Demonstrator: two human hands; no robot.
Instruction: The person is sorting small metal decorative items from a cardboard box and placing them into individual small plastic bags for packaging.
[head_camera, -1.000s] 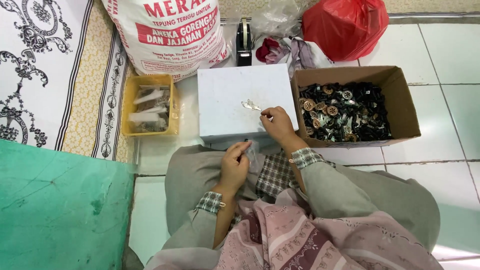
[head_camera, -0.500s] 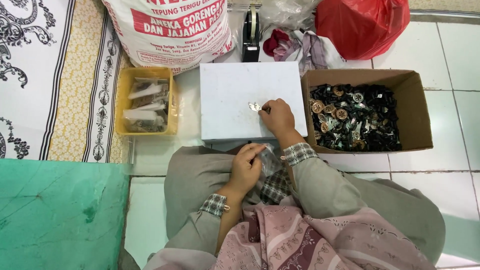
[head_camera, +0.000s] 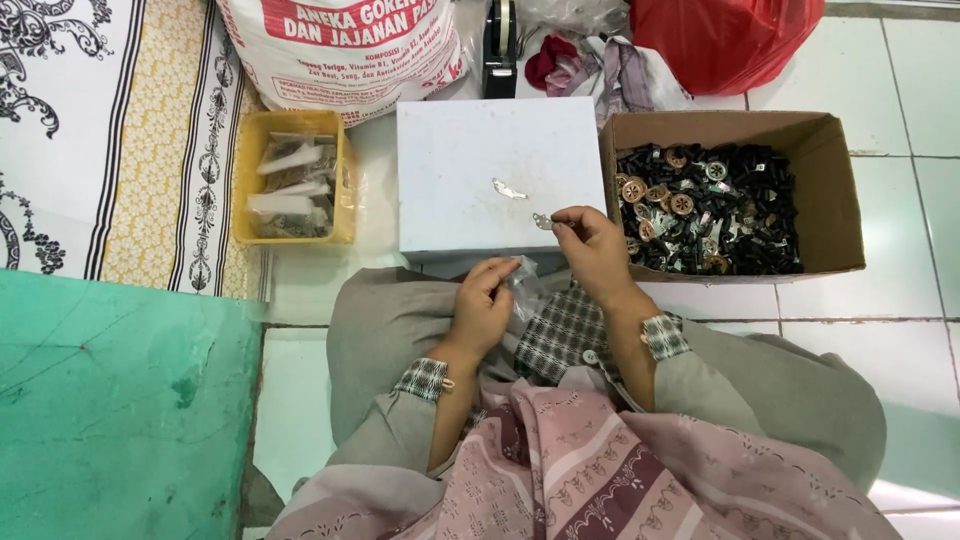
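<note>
My right hand (head_camera: 592, 248) pinches a small flat metal piece (head_camera: 542, 221) at the near edge of a white box lid (head_camera: 450, 160). A second small metal piece (head_camera: 509, 188) lies loose on the lid, a little farther away. My left hand (head_camera: 483, 306) is over my lap, its fingers closed on a small clear plastic bag (head_camera: 524, 283). To the right of the lid stands a brown cardboard box (head_camera: 825, 165) filled with several small black and metal parts (head_camera: 705, 210).
A yellow tray (head_camera: 245, 180) holding small bagged packets sits left of the lid. Behind are a big white printed sack (head_camera: 340, 50), a black tape dispenser (head_camera: 498, 45), crumpled cloth and a red plastic bag (head_camera: 730, 40). A green surface (head_camera: 110, 410) lies at the near left.
My right hand has drawn back from the middle of the lid to its near edge with a metal piece. My left hand stayed over my lap.
</note>
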